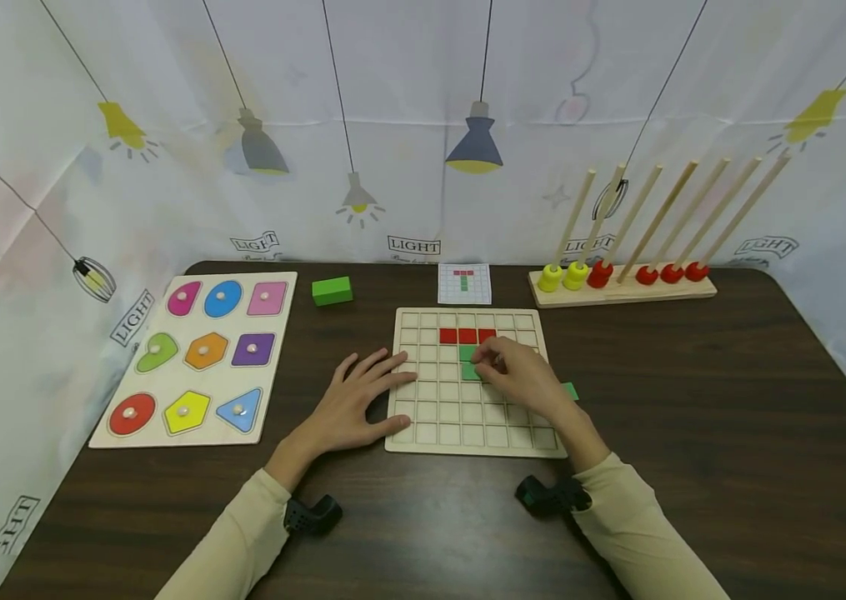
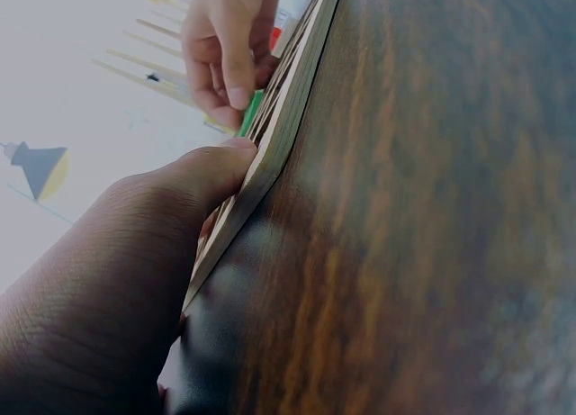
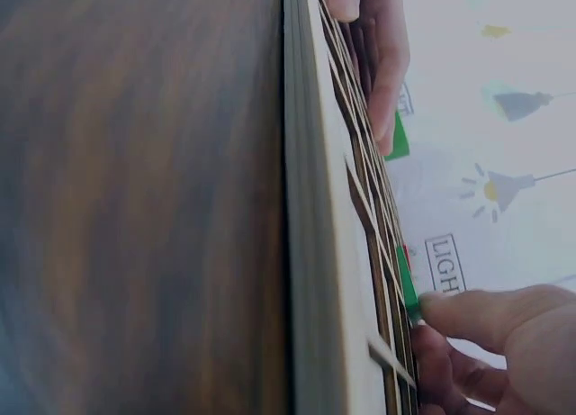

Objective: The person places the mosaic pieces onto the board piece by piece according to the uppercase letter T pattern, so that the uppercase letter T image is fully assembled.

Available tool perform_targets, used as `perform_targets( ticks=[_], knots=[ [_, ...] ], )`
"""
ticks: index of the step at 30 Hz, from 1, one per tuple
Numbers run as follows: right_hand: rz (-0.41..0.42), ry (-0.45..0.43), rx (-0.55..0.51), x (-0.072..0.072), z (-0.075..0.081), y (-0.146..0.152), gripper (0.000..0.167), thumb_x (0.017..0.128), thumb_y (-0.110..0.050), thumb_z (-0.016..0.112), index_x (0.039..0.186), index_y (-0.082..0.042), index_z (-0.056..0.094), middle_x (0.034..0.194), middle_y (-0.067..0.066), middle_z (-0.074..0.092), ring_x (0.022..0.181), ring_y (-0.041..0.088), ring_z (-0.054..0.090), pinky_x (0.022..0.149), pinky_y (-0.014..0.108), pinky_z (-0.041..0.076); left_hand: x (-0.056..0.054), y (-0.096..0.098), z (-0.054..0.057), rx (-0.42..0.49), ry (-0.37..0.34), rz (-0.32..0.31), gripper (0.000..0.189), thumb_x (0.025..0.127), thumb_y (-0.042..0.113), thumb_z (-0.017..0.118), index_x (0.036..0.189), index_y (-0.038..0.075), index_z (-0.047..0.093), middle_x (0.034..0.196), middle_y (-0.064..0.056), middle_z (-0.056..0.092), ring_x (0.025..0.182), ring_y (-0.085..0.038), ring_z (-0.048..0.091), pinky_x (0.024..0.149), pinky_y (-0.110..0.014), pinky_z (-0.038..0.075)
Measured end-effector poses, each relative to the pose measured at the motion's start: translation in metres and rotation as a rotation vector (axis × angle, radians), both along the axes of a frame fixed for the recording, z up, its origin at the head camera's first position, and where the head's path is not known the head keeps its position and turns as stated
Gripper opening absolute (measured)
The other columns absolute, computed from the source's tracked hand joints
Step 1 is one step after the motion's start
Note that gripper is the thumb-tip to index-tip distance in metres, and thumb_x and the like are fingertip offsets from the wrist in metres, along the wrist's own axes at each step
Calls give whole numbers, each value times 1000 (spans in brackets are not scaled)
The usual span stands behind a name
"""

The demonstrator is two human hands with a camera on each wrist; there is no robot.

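Observation:
A wooden grid board (image 1: 448, 433) lies on the table, with a row of red square tiles (image 1: 468, 336) near its top. Below the middle red one are two green square tiles, the upper tile (image 1: 467, 353) and the lower tile (image 1: 470, 372). My right hand (image 1: 523, 375) pinches the lower green tile (image 3: 409, 293) at its edge between thumb and fingers, down at the board. Spread out, my left hand (image 1: 351, 404) rests its fingertips on the board's left edge; its thumb (image 2: 216, 167) touches the near left part.
Another green piece (image 1: 571, 391) shows beside the board's right edge, partly behind the right wrist. Behind the board lie a pattern card (image 1: 464, 284) and a green block (image 1: 332, 291). A shape puzzle (image 1: 190, 321) is at left, a peg stand with beads (image 1: 621, 288) at back right.

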State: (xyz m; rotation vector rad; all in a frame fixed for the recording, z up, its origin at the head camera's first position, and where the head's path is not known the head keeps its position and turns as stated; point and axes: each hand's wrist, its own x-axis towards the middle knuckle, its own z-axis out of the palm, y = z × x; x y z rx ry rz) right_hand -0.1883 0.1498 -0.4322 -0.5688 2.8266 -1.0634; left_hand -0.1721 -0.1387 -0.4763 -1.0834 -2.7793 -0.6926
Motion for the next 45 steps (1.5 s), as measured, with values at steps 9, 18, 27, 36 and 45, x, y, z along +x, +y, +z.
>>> perform_targets(
  ticks=[9,18,27,36,45],
  knots=[
    [-22,22,28,0,-2,-4,11,91,-13,62,100,-8,65,86,3,60,70,13,47,62,27,39,0,0,0,1,-6,6,60,87,53,57,141,31,43,155,4,30,145,-25,23,113,-60,9],
    [-20,15,28,0,-2,-3,11,91,-14,61,101,-8,65,86,3,60,70,13,47,62,27,39,1,0,1,5,-17,4,60,87,53,57,141,31,44,155,4,29,145,-25,23,113,-60,9],
    [4,-13,3,0,0,-1,12,92,-13,61,102,-7,64,88,4,60,72,14,49,65,28,41,1,0,1,16,-2,-3,59,88,53,56,141,30,45,155,2,31,144,-27,24,112,-61,10],
    [35,-34,-12,0,4,2,15,93,-16,59,103,-7,63,91,4,62,75,15,51,67,28,43,-1,0,1,13,5,-3,59,88,53,56,141,30,44,155,3,30,145,-26,23,112,-61,10],
    [58,-113,-27,0,7,7,16,95,-20,57,105,-9,63,94,2,64,81,15,56,72,30,46,0,0,2,6,2,-7,59,87,53,57,141,29,45,154,2,31,144,-26,24,112,-61,10]
  ],
)
